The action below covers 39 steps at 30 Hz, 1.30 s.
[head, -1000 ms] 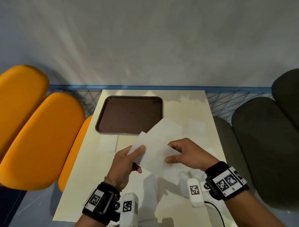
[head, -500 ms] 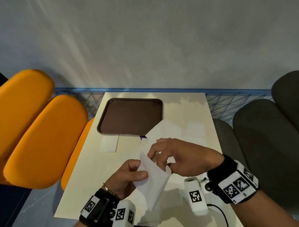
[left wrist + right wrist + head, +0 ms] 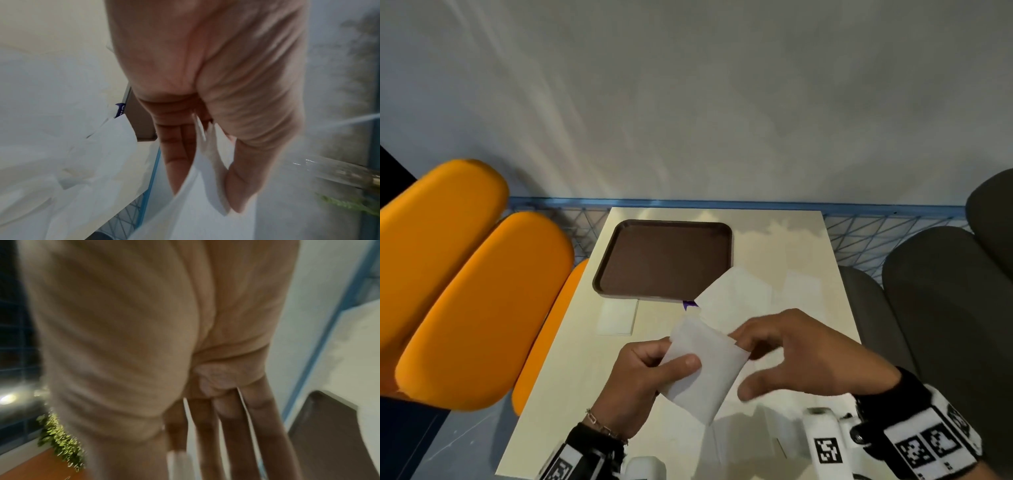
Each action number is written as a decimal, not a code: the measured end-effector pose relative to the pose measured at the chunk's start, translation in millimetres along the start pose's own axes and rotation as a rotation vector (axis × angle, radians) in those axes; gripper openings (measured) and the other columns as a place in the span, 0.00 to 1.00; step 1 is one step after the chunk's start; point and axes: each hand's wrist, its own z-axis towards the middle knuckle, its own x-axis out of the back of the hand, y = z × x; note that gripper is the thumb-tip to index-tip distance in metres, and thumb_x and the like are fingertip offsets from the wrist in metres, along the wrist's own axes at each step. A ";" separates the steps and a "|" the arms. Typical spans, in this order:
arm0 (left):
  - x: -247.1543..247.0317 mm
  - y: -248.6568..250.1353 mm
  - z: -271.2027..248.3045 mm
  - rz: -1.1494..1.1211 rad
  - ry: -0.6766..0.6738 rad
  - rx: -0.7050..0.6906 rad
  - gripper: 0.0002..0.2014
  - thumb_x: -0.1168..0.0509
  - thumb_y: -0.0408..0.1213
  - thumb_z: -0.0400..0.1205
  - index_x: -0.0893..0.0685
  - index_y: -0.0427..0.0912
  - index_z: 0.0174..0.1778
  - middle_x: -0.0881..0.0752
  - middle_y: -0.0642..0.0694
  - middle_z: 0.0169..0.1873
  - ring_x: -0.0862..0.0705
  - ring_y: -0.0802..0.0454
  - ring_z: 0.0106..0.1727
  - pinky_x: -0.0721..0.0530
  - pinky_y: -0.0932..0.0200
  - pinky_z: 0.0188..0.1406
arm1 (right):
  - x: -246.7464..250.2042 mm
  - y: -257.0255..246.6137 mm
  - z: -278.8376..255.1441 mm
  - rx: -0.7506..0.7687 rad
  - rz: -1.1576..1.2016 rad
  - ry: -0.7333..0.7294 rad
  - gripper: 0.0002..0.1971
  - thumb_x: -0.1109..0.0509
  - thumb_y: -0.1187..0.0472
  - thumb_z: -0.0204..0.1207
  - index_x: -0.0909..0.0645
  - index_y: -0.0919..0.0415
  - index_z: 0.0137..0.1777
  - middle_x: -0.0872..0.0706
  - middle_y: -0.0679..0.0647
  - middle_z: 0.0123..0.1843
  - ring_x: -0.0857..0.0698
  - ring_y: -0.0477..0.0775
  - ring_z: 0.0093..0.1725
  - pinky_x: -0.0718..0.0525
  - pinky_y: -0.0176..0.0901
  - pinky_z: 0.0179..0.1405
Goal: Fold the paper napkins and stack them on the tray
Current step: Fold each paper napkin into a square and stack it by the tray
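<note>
left hand (image 3: 640, 373) pinches folded napkin (image 3: 705, 366) | right hand (image 3: 808, 356) fingers nip its 2 o'clock edge | tray (image 3: 726, 253) at 12 o'clock on worktop (image 3: 571, 359)

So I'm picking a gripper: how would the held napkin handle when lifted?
Probably floppy: the napkin bends between the left hand and right hand. Likely very light, since a thumb pinch carries it. Thin edges suggest it creases easily.

Head camera looks steeply down from above the table (image 3: 784, 246), wall behind. Both wrist cameras sit close against the palms, facing along the fingers, blurred. All three views catch the brown tray (image 3: 664, 257) (image 3: 139, 123) (image 3: 329, 426).
</note>
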 end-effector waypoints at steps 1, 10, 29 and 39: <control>0.5 1.1 -1.0 0.008 0.025 -0.020 0.28 0.14 0.45 0.64 0.07 0.26 0.50 0.08 0.29 0.52 0.10 0.38 0.49 0.11 0.44 0.51 | -3.7 1.2 0.0 -0.035 0.091 0.071 0.11 0.12 0.47 0.71 0.06 0.45 0.50 0.05 0.41 0.56 0.07 0.51 0.56 0.12 0.60 0.66; -9.6 18.0 -10.2 0.179 0.199 -0.208 0.13 0.22 0.44 0.75 0.04 0.43 0.51 0.05 0.46 0.50 0.08 0.43 0.54 0.08 0.44 0.57 | -23.6 11.6 11.3 -0.125 0.198 0.320 0.08 0.16 0.47 0.76 0.05 0.50 0.41 0.05 0.46 0.40 0.06 0.56 0.44 0.09 0.60 0.54; -24.4 16.5 -15.2 0.159 0.282 -0.196 0.19 0.22 0.44 0.71 0.05 0.41 0.57 0.04 0.48 0.50 0.06 0.52 0.52 0.07 0.56 0.54 | -45.3 20.0 27.7 -0.015 0.316 0.445 0.07 0.17 0.49 0.77 0.06 0.51 0.45 0.05 0.45 0.49 0.07 0.50 0.50 0.09 0.58 0.54; -30.0 22.4 -10.7 0.101 0.304 -0.207 0.12 0.23 0.40 0.73 0.03 0.43 0.50 0.04 0.47 0.46 0.07 0.56 0.45 0.11 0.64 0.44 | -45.0 23.6 32.3 -0.021 0.422 0.496 0.05 0.14 0.52 0.73 0.05 0.52 0.42 0.04 0.47 0.45 0.08 0.52 0.46 0.12 0.42 0.46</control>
